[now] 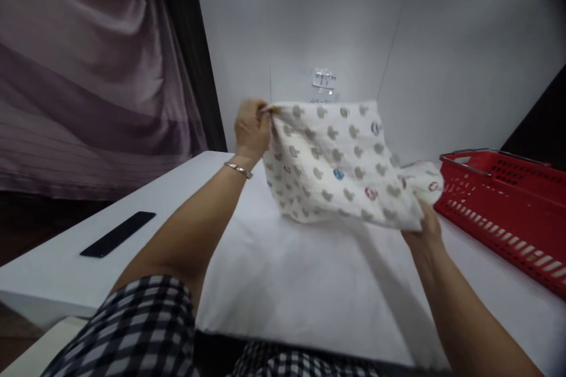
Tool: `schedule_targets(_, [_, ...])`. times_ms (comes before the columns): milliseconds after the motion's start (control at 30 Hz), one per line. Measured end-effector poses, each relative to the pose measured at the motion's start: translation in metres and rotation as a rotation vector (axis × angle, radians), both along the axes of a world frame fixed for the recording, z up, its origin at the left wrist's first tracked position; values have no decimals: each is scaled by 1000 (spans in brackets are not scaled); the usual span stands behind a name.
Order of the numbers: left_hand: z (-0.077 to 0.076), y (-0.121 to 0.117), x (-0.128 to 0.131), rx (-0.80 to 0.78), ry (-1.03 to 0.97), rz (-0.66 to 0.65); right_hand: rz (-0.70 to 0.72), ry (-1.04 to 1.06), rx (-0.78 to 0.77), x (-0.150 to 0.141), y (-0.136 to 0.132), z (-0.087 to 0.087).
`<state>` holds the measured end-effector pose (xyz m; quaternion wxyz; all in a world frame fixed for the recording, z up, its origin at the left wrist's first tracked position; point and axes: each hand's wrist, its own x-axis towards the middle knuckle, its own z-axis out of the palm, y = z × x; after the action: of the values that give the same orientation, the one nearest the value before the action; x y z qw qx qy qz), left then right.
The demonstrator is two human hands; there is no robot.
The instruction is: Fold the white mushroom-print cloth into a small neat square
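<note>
A white patterned cloth point(336, 159) with grey, blue and red motifs is stretched in the air above the table. My left hand point(253, 129), raised and wearing a silver bracelet at the wrist, pinches its upper left corner. Lower down, my right hand point(422, 224) grips the right side of the cloth; its fingers are partly hidden behind the fabric and blurred. Another bunched stretch of similar fabric shows beyond my right hand, beside the basket. I cannot tell whether it belongs to the same piece.
A red plastic basket point(508, 212) with a metal handle stands at the right. A black flat slab point(118, 234) lies on the white table point(177, 188) at the left. Behind, a paper label point(324, 78) is fixed to the pale wall, and a pinkish curtain point(88, 70) hangs at left.
</note>
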<state>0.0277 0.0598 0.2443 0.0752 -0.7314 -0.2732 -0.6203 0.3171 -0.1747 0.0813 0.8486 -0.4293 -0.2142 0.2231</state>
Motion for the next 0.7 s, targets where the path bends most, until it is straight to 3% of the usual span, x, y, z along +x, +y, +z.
schedule_targets(67, [3, -10, -24, 111, -81, 3, -8, 66, 152, 9, 1, 8])
schedule_targets(133, [-27, -23, -51, 129, 5, -25, -4, 181, 165, 11, -10, -9])
schedule_targets(200, [-83, -35, -80, 2, 156, -50, 16, 291, -4, 9, -30, -42])
schedule_targets(300, [-178, -49, -124, -420, 367, -71, 129, 399, -276, -1, -66, -95])
schedule_targets(367, [-222, -56, -148, -762, 563, -137, 188, 410, -307, -10, -85, -113])
schedule_targets(400, [-234, -58, -158, -868, 573, -140, 206, 419, -308, -14, -92, -116])
schedule_targets(467, [-238, -60, -167, -979, 529, -78, 223, 456, -304, -19, -98, -113])
schedule_targets(567, [-216, -66, -157, -921, 391, 25, 227, 512, -274, -17, -96, -105])
schedule_targets(633, [-200, -78, -134, -862, 357, -56, 238, 513, -238, -11, -91, -105])
schedule_targets(700, [-191, -97, -103, -836, 377, -239, 214, 465, -237, -7, -82, -105])
